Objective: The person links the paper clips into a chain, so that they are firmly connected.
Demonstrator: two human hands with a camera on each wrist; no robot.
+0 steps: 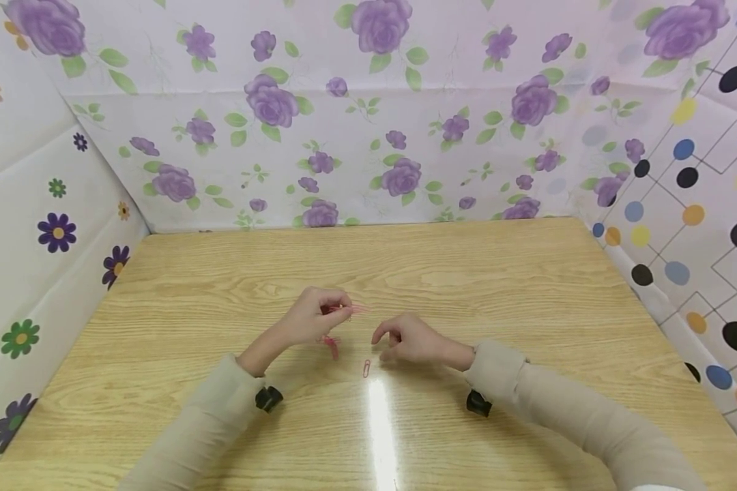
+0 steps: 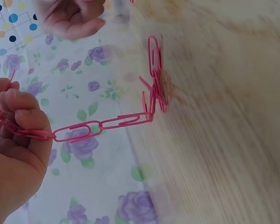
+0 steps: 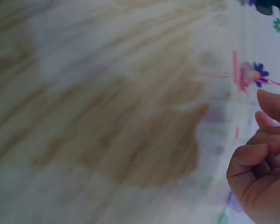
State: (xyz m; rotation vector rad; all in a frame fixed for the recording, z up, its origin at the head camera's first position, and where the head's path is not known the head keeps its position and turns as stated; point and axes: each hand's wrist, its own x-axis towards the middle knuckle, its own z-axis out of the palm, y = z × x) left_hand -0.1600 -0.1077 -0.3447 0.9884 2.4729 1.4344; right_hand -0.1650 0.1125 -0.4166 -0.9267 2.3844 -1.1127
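My left hand (image 1: pixel 316 317) pinches a chain of linked pink paper clips (image 2: pixel 79 133) between thumb and fingers. From the curled fingers the chain runs down to the table, where its far end lies bunched up in the left wrist view. One clip end pokes out past the fingertips. Across from it, my right hand (image 1: pixel 413 339) hovers low over the table with thumb and index finger apart and the other fingers loosely bent, holding nothing. A single pink paper clip (image 1: pixel 366 369) lies on the table just left of and nearer than the right fingertips.
The wood-grain table (image 1: pixel 467 273) spreads around both hands, with a bright light streak nearer the front. A flowered cloth (image 1: pixel 356 157) hangs behind it, and patterned cloths flank both sides. Each wrist carries a black strap-on device (image 1: pixel 479 403).
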